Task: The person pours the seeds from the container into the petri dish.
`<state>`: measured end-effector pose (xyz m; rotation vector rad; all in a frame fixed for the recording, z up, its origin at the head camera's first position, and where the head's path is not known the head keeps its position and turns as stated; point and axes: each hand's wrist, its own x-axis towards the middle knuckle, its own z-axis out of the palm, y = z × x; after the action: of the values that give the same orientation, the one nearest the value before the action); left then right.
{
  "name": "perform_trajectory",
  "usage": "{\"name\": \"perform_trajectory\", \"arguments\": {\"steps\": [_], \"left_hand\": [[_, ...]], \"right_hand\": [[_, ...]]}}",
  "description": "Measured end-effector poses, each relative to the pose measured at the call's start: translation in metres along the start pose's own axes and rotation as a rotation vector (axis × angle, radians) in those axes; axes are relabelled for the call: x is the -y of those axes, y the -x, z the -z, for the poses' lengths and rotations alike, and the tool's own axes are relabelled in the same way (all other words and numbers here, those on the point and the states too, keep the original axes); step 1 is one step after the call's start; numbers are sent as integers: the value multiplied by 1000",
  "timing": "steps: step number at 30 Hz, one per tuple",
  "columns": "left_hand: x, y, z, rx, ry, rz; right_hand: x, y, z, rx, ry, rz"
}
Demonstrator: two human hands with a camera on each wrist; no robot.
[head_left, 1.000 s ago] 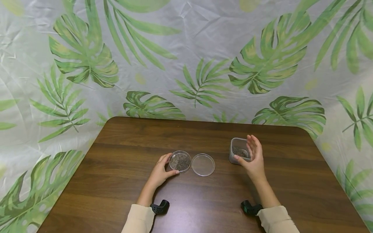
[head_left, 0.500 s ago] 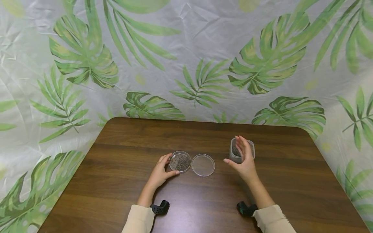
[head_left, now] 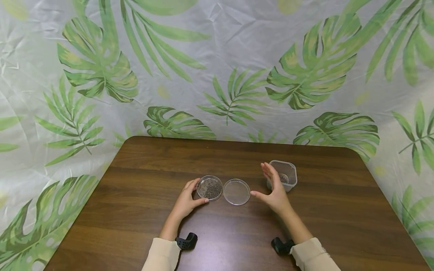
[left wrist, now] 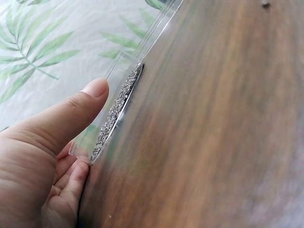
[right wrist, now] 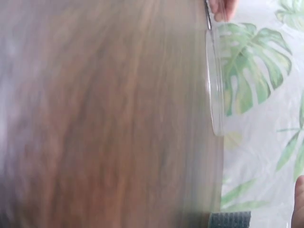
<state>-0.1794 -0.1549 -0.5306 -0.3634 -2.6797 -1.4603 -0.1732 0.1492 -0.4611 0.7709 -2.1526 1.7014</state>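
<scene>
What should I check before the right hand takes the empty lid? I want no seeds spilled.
1. Seed dish steadied: ok, left hand grips its rim.
2. Lid lying flat on the table beside the dish: ok.
3. Right hand free: ok, fingers straight, holding nothing.
4. Plastic tub upright, away from the lid: ok.
5. Lid clean inside: cannot tell.

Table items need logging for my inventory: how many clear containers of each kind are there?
Round dish with dark grains: 1
Empty round dish: 1
Square tub with dark grains: 1
Total: 3
</scene>
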Motion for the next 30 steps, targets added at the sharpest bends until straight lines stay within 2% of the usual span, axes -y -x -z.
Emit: {"name": "perform_trajectory", "arguments": {"steps": [5,11,16,30], "left_hand": [[-1,0,1,-1,11,-3],[-3,0,1,-2,9,0],[-2,-1,0,-7,2,-3],[0,0,-1,-21,-2,-19]], "right_hand": [[-1,0,-4,53,31,-27],[-3,1,-7,74,56,-53],[-5,2,-10,97,72,-108],[-15,5,-17,197,103,-182]]}}
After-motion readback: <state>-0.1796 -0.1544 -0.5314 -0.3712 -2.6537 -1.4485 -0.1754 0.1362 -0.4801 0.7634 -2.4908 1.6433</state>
